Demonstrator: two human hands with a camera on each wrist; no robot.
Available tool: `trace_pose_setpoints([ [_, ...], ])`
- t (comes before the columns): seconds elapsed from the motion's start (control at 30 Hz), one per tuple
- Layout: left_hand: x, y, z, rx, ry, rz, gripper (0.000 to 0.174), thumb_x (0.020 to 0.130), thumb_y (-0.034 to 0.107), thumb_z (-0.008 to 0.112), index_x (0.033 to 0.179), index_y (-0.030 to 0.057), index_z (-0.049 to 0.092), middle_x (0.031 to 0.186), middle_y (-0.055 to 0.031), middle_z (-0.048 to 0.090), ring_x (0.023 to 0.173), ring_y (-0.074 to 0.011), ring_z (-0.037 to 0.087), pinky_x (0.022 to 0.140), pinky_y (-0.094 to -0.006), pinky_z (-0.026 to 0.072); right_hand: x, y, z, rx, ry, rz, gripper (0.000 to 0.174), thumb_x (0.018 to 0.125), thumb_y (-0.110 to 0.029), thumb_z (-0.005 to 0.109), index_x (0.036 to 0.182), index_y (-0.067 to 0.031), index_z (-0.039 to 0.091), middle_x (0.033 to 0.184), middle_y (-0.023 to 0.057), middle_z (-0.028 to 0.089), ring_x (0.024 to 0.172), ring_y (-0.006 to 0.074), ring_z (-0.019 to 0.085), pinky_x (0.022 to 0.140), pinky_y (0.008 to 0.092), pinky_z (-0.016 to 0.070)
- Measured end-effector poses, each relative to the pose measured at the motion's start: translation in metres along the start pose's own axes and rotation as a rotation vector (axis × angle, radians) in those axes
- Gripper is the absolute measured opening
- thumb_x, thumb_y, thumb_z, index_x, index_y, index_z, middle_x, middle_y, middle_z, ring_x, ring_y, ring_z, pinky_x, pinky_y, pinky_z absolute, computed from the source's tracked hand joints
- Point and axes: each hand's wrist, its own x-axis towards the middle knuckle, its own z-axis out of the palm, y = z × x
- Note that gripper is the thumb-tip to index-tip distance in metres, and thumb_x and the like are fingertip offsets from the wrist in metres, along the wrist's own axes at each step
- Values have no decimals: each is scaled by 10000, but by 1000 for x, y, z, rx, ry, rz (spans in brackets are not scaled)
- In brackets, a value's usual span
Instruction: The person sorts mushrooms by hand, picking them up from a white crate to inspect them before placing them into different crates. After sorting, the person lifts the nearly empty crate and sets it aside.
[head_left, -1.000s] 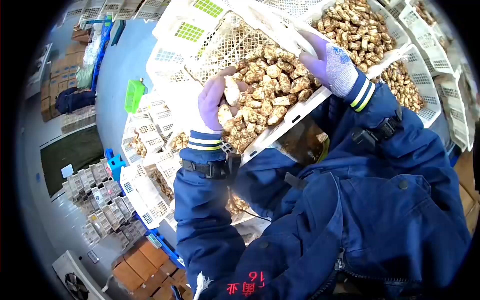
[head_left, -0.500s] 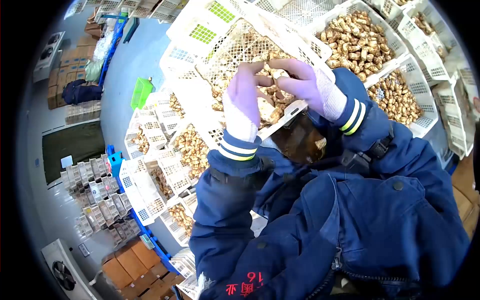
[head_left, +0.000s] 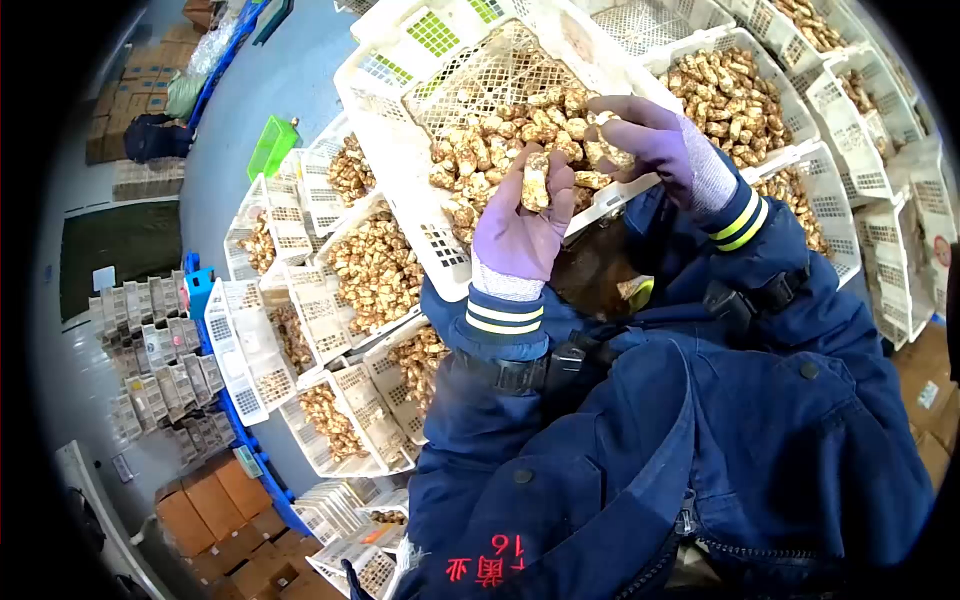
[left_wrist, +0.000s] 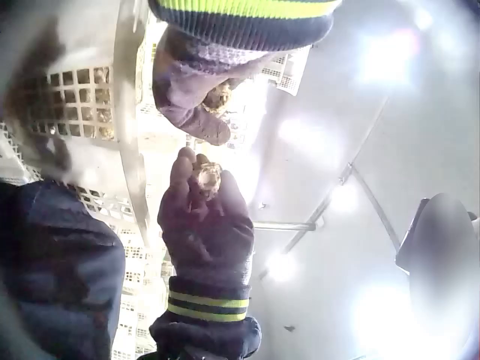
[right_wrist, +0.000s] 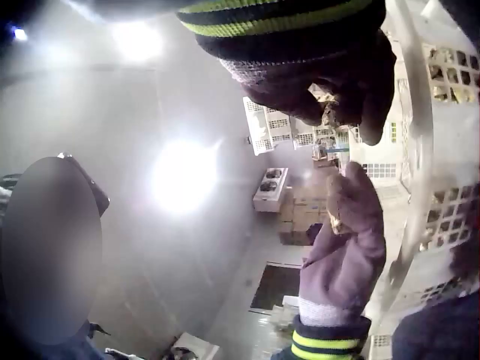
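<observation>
Mushroom [head_left: 535, 182]: a pale tan, knobbly lump with browner patches, longer than it is wide, standing upright.
Where it is: pinched between the thumb and fingertips of the left hand [head_left: 520, 235], raised above the near edge of the crate [head_left: 400, 95].
Left hand: in a purple glove with the palm turned up, fingers curled round this one mushroom; the left wrist view shows it perched at the fingertips.
Right hand [head_left: 655, 145]: gloved too, just beside the left hand and a little beyond it, with fingers bent over some pale pieces [head_left: 605, 152]. The right wrist view shows them nipped under the thumb.
Count in hands: one mushroom in the left; at least two pieces in the right, the exact number unclear.
Heap [head_left: 495, 140]: dozens of similar tan mushrooms lying in the tilted white crate, right under and ahead of both hands.
Other crates: many white lattice ones, more than ten, fanned out to either side of the hands, most holding mushrooms; the exact count cannot be told.
Green basket [head_left: 271, 146]: one, far off to the left hand's side.
Boxes [head_left: 215, 515]: a cluster of brown cardboard ones, well behind the left elbow.
</observation>
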Motion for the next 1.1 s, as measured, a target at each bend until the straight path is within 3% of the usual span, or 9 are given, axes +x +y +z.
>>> trace_pose_setpoints([
  [0.13,-5,8,-14,90,-92,99,470,984,118,511,1419,-13,391,1357,-216,467,1206,-320,526,1012,-426,476,34,1,3,-73,-8,77,384,947,-193,591,1279,-3,565,968,47,648,710,73,590,626,205,489],
  [0.23,-10,8,-16,198,-23,205,484,959,-4,438,1434,-50,358,1374,-217,454,1247,-341,496,1090,-453,416,75,-35,40,-1215,-234,-1081,329,914,-93,579,1239,-47,592,1398,220,489,1128,302,592,920,355,505],
  [0.27,-13,8,-13,254,8,236,484,955,-17,419,1434,-55,355,1373,-212,457,1244,-344,498,1095,-454,413,90,-44,68,-999,-240,-1230,344,911,-83,575,1251,-29,580,1397,204,492,1170,285,577,960,345,486],
  [0.37,-19,15,-10,350,126,290,574,891,-67,378,1456,-69,280,1396,-206,427,1223,-317,520,1064,-441,448,71,-101,120,-631,-138,-500,318,887,-82,550,1193,-22,613,1110,170,653,787,242,671,712,316,555],
  [0.4,-22,17,-11,406,131,317,586,882,-59,399,1454,-80,274,1394,-213,426,1214,-315,526,1062,-447,451,85,-75,103,-572,-56,-963,357,882,-86,528,1219,6,603,947,143,682,668,205,644,638,310,533],
  [0.47,-24,18,-16,439,99,346,612,870,-40,439,1453,-98,263,1393,-227,424,1189,-316,541,1047,-460,463,78,-60,67,-875,-121,-813,353,947,-86,531,1289,-9,575,1232,156,626,1127,222,609,943,313,486],
  [0.57,-34,19,-13,479,88,329,614,851,-33,473,1441,-96,317,1364,-235,470,1114,-305,582,1005,-470,492,37,-23,31,-865,15,-542,315,930,-132,516,1220,-82,629,1010,173,683,756,291,683,699,378,539],
  [0.9,-57,58,-39,169,-154,281,610,941,125,541,1494,29,300,1442,-188,385,1346,-332,403,1100,-509,408,56,19,11,-1203,-311,-213,515,819,-29,556,1326,-118,572,1355,196,544,1190,364,559,1027,411,447],
  [1.1,-53,54,-40,858,212,472,622,940,225,617,1452,-20,364,964,-36,475,756,-140,413,643,-295,381,88,48,34,-1425,-477,-119,347,809,-128,600,1148,-90,668,1253,172,599,1092,354,623,929,425,505],
])
